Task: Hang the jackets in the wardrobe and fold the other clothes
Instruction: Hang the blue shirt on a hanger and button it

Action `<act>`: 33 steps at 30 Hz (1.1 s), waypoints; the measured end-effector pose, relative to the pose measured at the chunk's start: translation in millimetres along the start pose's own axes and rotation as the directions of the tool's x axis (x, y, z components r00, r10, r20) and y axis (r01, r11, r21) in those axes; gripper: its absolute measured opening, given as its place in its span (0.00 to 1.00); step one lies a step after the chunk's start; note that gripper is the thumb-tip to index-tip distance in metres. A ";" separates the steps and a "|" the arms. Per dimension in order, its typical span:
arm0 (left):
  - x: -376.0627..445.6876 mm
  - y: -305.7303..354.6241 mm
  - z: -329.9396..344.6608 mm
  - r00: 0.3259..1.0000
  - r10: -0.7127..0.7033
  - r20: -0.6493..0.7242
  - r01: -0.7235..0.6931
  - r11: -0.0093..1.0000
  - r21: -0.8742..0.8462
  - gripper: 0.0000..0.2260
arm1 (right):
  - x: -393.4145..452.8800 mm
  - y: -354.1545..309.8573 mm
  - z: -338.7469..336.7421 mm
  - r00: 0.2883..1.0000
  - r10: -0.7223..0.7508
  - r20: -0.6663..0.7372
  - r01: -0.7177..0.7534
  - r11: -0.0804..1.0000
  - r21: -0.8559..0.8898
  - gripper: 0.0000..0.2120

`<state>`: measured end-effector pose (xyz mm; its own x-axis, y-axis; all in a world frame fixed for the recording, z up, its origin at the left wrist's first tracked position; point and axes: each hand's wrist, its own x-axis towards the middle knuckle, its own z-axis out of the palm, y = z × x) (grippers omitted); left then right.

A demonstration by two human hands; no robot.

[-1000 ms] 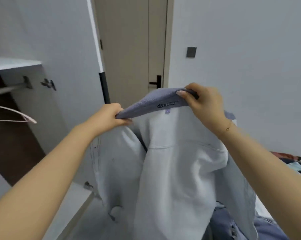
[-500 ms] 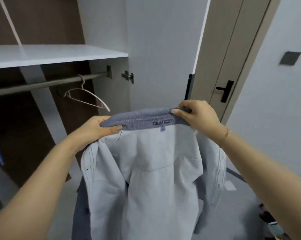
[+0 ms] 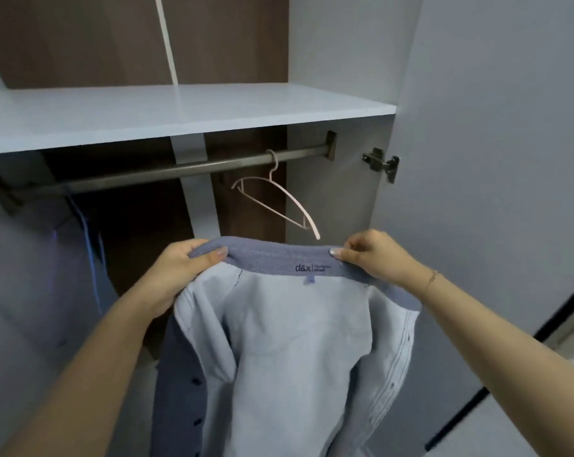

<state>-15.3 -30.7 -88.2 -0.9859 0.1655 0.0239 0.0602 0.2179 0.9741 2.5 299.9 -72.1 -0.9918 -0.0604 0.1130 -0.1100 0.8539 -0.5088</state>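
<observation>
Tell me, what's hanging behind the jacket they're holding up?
Behind the jacket, a bare pink hanger hangs on the wardrobe rail. The left hand and right hand grip the collar. The wardrobe's lower part is covered by the jacket.

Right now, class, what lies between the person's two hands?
In the head view, the jacket's darker blue collar spans the stretch between the left hand and the right hand, each gripping one end; its d&x label sits there too.

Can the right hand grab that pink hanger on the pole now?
Probably not yet. The right hand grips the jacket collar, as does the left hand. The pink hanger hangs just above on the rail, nothing between, so the way looks free once it lets go.
</observation>
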 end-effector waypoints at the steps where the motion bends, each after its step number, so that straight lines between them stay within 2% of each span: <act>1: 10.3 3.5 0.7 1.000 0.007 -0.029 -0.009 0.999 -0.043 0.07 | 22.5 3.3 7.0 0.996 -0.013 0.084 0.012 1.000 0.012 0.20; 4: 47.5 13.8 4.8 0.998 0.013 -0.065 -0.018 0.997 -0.076 0.08 | 90.1 16.2 27.9 0.938 -0.085 0.335 0.071 0.996 0.056 0.21; 6: 72.8 21.2 10.6 0.999 -0.001 -0.036 -0.003 0.994 -0.109 0.12 | 136.3 24.4 38.3 0.905 -0.129 0.405 0.046 0.977 0.209 0.14; 7: 84.9 24.7 15.3 1.000 -0.012 -0.022 0.010 0.994 -0.108 0.13 | 162.0 26.4 41.8 0.918 -0.141 0.371 0.024 0.953 0.302 0.11; 8: 97.8 26.6 20.3 1.000 -0.019 -0.012 0.018 0.996 -0.084 0.13 | 190.0 26.8 43.9 0.946 -0.128 0.296 0.010 0.929 0.369 0.14; 10: 121.7 30.5 31.5 0.999 -0.033 0.000 0.033 0.999 -0.041 0.08 | 246.0 23.2 45.9 0.991 -0.068 0.117 0.019 0.925 0.379 0.25; 12: 141.7 31.4 37.2 0.999 -0.051 -0.013 0.051 0.998 -0.038 0.05 | 294.9 13.1 51.2 0.996 0.007 0.086 -0.040 0.921 0.388 0.32; 13: 148.4 31.2 37.0 0.997 -0.065 -0.029 0.064 0.997 -0.040 0.05 | 316.4 8.3 57.4 0.991 0.038 0.127 -0.089 0.904 0.419 0.31; 15: 156.0 29.8 31.3 0.993 -0.111 -0.025 0.110 0.993 -0.032 0.06 | 347.0 -3.4 74.0 0.972 0.047 0.229 -0.164 0.836 0.524 0.19; 17: 156.6 26.0 24.1 0.986 -0.167 0.026 0.168 0.986 -0.021 0.12 | 360.7 -16.3 87.9 0.973 0.033 0.230 -0.166 0.793 0.587 0.13; 20: 153.9 19.0 16.1 0.977 -0.210 0.020 0.211 0.977 -0.037 0.10 | 368.0 -18.5 98.6 0.996 -0.012 0.092 -0.040 0.842 0.538 0.16; 24: 152.9 7.1 3.8 0.961 -0.224 -0.162 0.221 0.975 -0.037 0.07 | 344.0 -8.1 89.3 0.999 -0.036 -0.037 0.051 0.760 0.647 0.13; 28: 141.0 -8.8 -5.4 0.908 -0.308 -0.284 0.288 0.951 -0.111 0.09 | 294.0 1.7 70.8 0.998 -0.055 0.012 0.031 0.711 0.703 0.16; 31: 126.2 -13.9 -13.0 0.852 -0.406 -0.330 0.323 0.905 -0.278 0.11 | 241.4 10.5 58.0 0.981 -0.181 0.074 0.072 0.686 0.724 0.19; 33: 112.6 -14.9 -17.4 0.829 -0.458 -0.321 0.368 0.879 -0.304 0.14 | 205.2 15.8 51.4 0.953 -0.266 0.143 0.090 0.703 0.706 0.20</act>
<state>-130.0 -32.1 -96.0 -0.8951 -0.2709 -0.3542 -0.3572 -0.0398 0.9332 -206.2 274.4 -100.9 -0.9257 -0.3585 0.1206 -0.2127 0.2297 -0.9497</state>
